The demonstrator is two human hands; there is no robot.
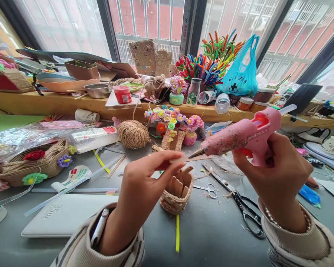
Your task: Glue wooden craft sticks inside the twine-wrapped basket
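Note:
My right hand is closed round the handle of a pink hot glue gun, with a glue stick poking out at its back. Between thumb and fingertips, my left hand pinches a flat wooden craft stick. The gun's nozzle is at the stick's upper face, close to my left fingertips; whether it touches, I cannot tell. Below the stick stands a small twine-wrapped basket with several wooden sticks inside, partly hidden by my left hand. A yellow strip lies in front of it.
Large black scissors and small scissors lie right of the basket. A white power bank and clear glue sticks lie to the left. Behind are a twine ball, crocheted flowers and a crowded wooden ledge.

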